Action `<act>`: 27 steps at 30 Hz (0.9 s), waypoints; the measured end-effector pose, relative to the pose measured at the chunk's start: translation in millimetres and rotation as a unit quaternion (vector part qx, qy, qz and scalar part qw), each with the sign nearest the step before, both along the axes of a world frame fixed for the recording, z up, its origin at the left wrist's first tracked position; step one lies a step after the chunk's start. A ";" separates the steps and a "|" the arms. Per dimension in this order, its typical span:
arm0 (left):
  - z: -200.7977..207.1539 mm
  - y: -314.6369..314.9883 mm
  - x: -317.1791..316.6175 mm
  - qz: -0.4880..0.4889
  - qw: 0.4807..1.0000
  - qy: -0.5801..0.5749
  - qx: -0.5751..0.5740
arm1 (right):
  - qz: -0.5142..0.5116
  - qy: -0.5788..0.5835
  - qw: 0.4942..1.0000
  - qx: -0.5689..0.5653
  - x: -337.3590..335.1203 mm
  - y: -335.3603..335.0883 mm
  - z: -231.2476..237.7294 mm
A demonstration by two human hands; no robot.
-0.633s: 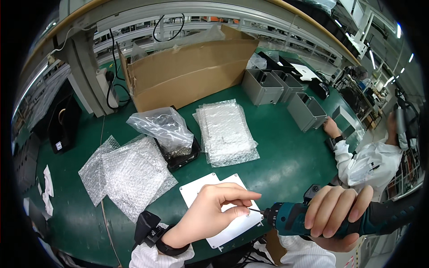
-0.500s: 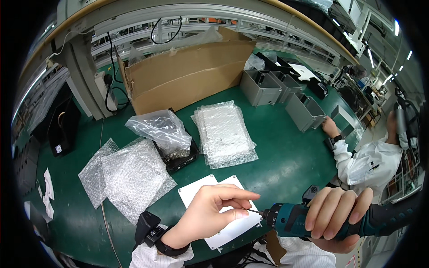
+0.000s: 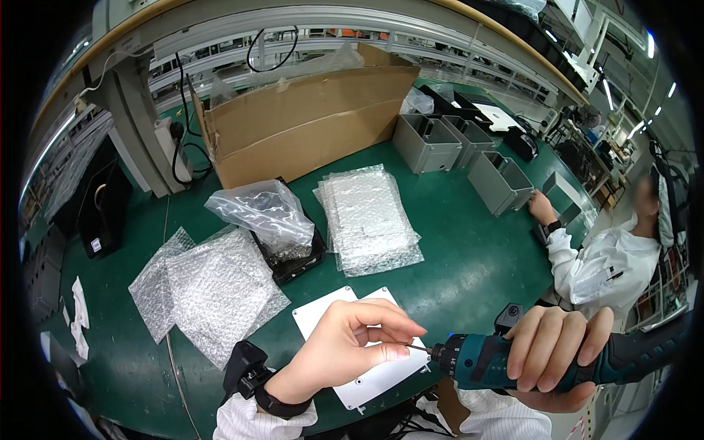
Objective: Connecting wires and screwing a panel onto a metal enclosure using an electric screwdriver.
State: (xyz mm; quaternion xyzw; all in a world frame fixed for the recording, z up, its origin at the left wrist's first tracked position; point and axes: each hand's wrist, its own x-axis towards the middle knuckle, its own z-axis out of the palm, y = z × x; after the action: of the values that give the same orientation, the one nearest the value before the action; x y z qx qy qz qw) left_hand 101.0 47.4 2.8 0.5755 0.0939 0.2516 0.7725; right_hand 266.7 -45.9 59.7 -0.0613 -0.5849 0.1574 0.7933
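My right hand (image 3: pixel 561 352) is wrapped round a teal and black cordless screwdriver (image 3: pixel 480 359), held level with its thin bit (image 3: pixel 419 347) pointing left. My left hand (image 3: pixel 352 345) pinches at the tip of that bit with thumb and fingers. Whatever lies in the pinch is too small and covered to make out. Below the left hand, two white plates (image 3: pixel 374 385) with small holes and corner posts lie on the green table (image 3: pixel 462 257), partly covered by that hand.
Bubble-wrap sheets (image 3: pixel 220 286) lie left, beside a black tray (image 3: pixel 301 268) of small metal parts under a clear bag (image 3: pixel 264 209). Stacked bubble-wrapped pieces (image 3: pixel 367 220) lie ahead. A cardboard box (image 3: pixel 308 121) and grey housings (image 3: pixel 499 183) stand behind. A co-worker's hand (image 3: pixel 543 209) is at right.
My left index finger has curled down a little toward the bit. The screwdriver and my right hand have shifted very slightly right. The co-worker's head has moved slightly.
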 end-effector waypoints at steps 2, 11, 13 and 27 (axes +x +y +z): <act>-1.7 -1.9 0.0 0.030 0.999 -0.022 -0.021 | 0.009 0.005 1.000 0.006 -1.9 1.9 -0.5; 4.7 4.0 -2.9 0.072 0.976 0.058 0.197 | -0.002 -0.018 1.000 0.017 -3.7 -3.3 3.3; 3.1 7.2 -6.8 0.071 0.968 0.050 0.234 | 0.014 -0.024 0.999 0.023 -4.5 -2.9 1.9; -10.7 9.6 -28.9 -0.228 0.847 0.139 0.460 | 0.222 -0.125 0.930 -0.263 -46.9 1.1 -16.7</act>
State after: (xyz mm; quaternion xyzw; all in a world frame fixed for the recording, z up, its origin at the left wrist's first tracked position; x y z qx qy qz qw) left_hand 72.1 57.1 -7.9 0.8990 -0.0597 -0.0001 0.4338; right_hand 219.8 -44.7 43.0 -0.1560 -0.6156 0.4688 0.6140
